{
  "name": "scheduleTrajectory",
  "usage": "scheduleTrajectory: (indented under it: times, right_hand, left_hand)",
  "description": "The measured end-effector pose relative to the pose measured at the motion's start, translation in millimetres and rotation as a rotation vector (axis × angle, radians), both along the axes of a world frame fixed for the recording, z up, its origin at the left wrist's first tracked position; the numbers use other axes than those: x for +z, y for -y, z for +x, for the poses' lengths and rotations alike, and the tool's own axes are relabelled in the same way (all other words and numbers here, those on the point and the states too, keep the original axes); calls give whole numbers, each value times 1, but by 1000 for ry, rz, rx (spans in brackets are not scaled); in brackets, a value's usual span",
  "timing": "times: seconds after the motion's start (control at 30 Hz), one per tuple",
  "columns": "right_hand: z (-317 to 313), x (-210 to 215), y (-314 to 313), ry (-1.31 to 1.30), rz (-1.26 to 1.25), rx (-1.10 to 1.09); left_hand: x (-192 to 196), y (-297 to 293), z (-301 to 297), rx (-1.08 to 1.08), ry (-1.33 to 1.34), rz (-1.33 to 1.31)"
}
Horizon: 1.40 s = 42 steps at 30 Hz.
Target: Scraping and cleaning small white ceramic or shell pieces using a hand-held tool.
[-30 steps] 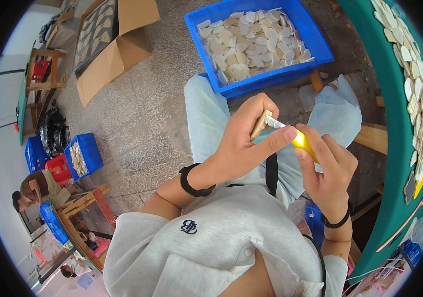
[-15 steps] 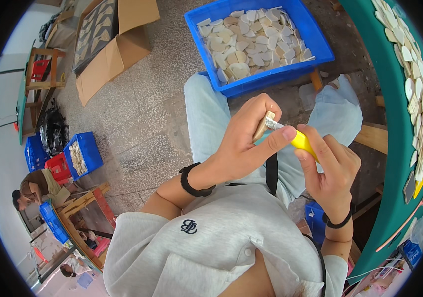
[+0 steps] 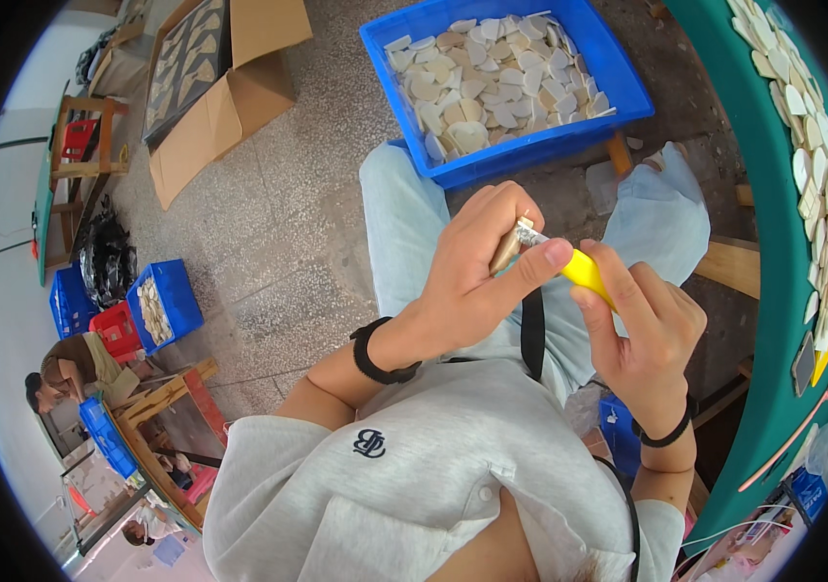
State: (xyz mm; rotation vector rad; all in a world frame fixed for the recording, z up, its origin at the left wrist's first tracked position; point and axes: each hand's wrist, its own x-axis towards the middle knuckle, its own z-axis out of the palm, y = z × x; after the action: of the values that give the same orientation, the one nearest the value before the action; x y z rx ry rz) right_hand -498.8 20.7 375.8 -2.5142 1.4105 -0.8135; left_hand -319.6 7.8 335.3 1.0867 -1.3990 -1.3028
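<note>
My left hand [image 3: 477, 276] is closed around a small, thick beige piece [image 3: 506, 250], with most of it hidden behind the fingers. In my right hand [image 3: 649, 325] is a yellow-handled knife [image 3: 589, 277], its handle pinched between thumb and fingers. The knife's short, whitish-smeared metal blade points left and meets the upper edge of the beige piece. My left thumb stretches across to the blade beside the front end of the handle. Both hands are above my lap.
Beyond my knees stands a blue bin [image 3: 443, 175] of flat, pale pieces. At right, a green-topped table [image 3: 758, 388] bears more such pieces and a phone [image 3: 803, 365]. An open cardboard box [image 3: 225, 121] lies far left. Another person [image 3: 79, 369] sits at left near blue and red crates.
The knife has shifted slightly left against the beige piece, and my left thumb has moved a little with it. Both grips stay the same.
</note>
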Motion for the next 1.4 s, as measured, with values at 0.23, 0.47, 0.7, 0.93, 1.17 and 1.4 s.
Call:
scheduleTrajectory:
  times: [0.23, 0.47, 0.7, 0.93, 1.17, 1.4]
  right_hand:
    - [3, -7, 2, -5, 10, -96]
    - [-3, -3, 4, 375, 153, -238]
    - [-5, -3, 0, 370, 215, -265]
    - [-4, -9, 1, 435, 158, -207]
    - [-2, -5, -1, 174, 137, -41]
    - [-3, -2, 0, 115, 88, -9]
  left_hand:
    - [0, 2, -5, 15, 49, 33]
    - [0, 13, 4, -251, -620, 504]
    - [0, 16, 4, -300, -745, 588]
    - [0, 17, 2, -293, -766, 593]
    - [9, 7, -6, -150, -347, 293]
    - [9, 5, -3, -154, -200, 232]
